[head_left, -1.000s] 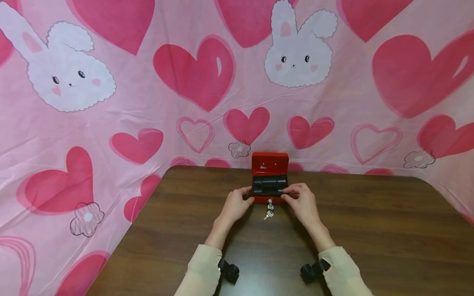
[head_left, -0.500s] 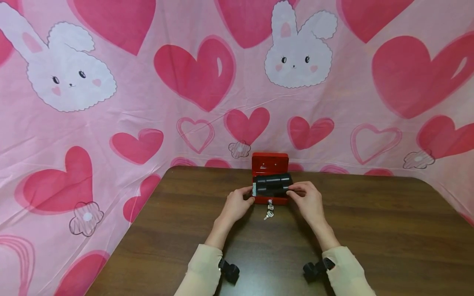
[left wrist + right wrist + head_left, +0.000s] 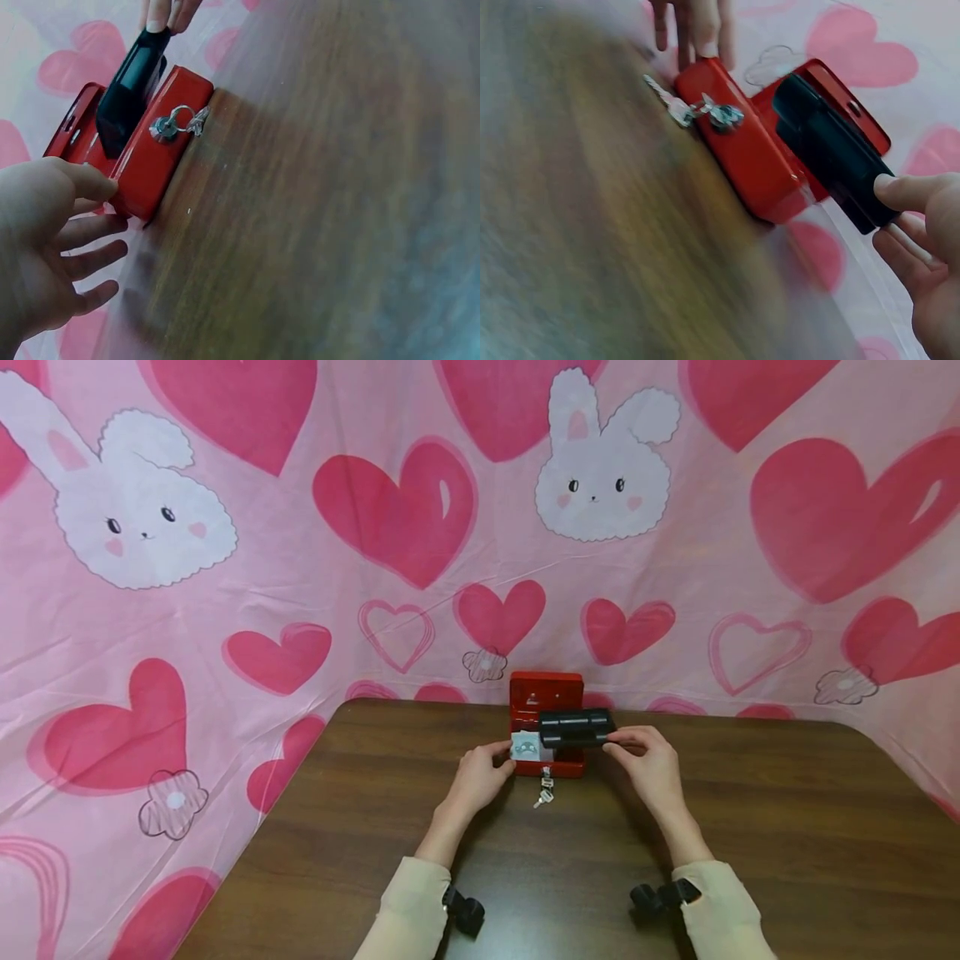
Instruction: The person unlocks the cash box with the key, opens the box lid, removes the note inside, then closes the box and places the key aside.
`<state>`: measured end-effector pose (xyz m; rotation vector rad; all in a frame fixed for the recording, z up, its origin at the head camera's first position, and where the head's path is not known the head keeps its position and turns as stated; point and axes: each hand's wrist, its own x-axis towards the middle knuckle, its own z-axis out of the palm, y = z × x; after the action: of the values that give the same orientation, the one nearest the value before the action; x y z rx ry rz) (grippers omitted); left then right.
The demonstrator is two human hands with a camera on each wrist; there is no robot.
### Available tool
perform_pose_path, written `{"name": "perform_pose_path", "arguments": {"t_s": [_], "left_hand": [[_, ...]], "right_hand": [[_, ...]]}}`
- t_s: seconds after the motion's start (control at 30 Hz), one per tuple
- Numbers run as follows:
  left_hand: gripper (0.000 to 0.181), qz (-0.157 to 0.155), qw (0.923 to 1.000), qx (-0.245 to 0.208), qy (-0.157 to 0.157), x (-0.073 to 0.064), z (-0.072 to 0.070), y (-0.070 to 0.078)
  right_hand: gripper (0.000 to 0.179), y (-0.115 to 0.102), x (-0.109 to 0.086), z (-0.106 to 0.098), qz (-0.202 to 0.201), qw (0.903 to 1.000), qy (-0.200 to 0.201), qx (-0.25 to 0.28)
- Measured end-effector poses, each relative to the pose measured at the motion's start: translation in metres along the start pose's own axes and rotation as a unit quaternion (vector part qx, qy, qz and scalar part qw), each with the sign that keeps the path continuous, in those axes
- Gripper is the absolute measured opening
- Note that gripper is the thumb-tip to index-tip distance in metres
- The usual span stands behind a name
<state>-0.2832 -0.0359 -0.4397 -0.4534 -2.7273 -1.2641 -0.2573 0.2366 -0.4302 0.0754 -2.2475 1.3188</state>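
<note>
Looking down from the head view, I see the left hand (image 3: 483, 771) with thumb and forefinger pinching the near left corner of a red box (image 3: 528, 768), while the right hand (image 3: 651, 766) has its fingers clamped on the right end of a black tray (image 3: 576, 727). The tray reaches leftward from those fingers over the box and juts past its right wall; the box's lid (image 3: 546, 691) stands raised behind. Just right of the left fingers, a pale printed paper (image 3: 526, 747) shows inside, and a key (image 3: 544, 794) hangs at the front, between the hands. Under both forearms spreads a brown wood-grain desk (image 3: 540, 868), and beyond the fingers rises a pink cloth (image 3: 262, 602) with hearts and rabbits. At the left wrist, the remaining three fingers spread apart below the pinch, with the silver lock (image 3: 163, 129) farther along the box's front. At the right wrist, the thumb presses the tray's upper face, fingers underneath, and the tray slants above the box.
</note>
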Motion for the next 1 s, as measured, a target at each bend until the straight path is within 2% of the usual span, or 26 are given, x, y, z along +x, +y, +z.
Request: {"name": "perform_pose_path", "arguments": {"t_s": [0.2, 0.3, 0.43, 0.53, 0.67, 0.83, 1.0], "left_hand": [[0.038, -0.006, 0.9998, 0.006, 0.016, 0.0, 0.002, -0.002], [0.039, -0.01, 0.9998, 0.007, 0.018, 0.0, 0.002, -0.003], [0.04, -0.008, 0.9999, 0.001, 0.012, 0.0, 0.003, -0.003], [0.041, -0.006, 0.9999, -0.01, 0.006, 0.001, 0.003, -0.004], [0.045, -0.008, 0.9998, -0.016, 0.001, 0.002, 0.004, -0.003], [0.054, -0.019, 0.9998, 0.001, -0.007, 0.002, 0.005, -0.004], [0.057, -0.02, 0.9994, 0.025, -0.016, 0.002, 0.007, -0.005]], "right_hand": [[0.018, 0.009, 0.002, -0.012, -0.007, 1.0, -0.004, 0.004], [0.019, 0.002, 0.002, -0.02, -0.002, 0.9999, -0.007, 0.009], [0.02, 0.005, 0.002, -0.029, 0.006, 0.9999, -0.006, 0.01], [0.022, 0.018, 0.005, -0.033, 0.008, 0.9999, -0.004, 0.006], [0.022, 0.022, 0.005, -0.041, 0.009, 0.9998, -0.009, -0.015], [0.023, 0.026, 0.006, -0.053, 0.011, 0.9986, -0.02, -0.048], [0.026, 0.028, 0.005, -0.062, 0.029, 0.9981, -0.018, -0.052]]}}
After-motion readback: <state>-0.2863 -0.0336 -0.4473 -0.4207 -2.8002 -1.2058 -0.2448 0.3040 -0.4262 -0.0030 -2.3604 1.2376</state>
